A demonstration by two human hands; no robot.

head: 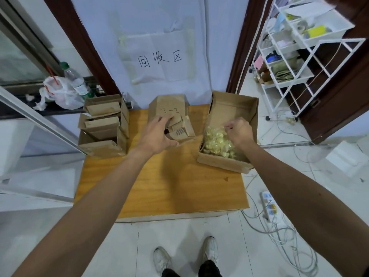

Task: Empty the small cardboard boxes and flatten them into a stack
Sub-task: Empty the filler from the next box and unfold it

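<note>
Cardboard small boxes (180, 132) lie inside a larger box (169, 104) marked "2-2", directly under the left hand (157, 134), which grips one between curled fingers and thumb. Right hand (238, 131): fingers curled just above yellow packets (215, 142) in an open carton (223, 162); whether it holds anything cannot be told. Flattened pieces (101, 124) stand left of the left hand on the table (179, 186).

Little wooden table (169, 186) is carrying three cardboard boxes across its back half: left box (103, 144), middle box (169, 104), and right box (225, 162) holding yellowish packets (215, 142).
</note>
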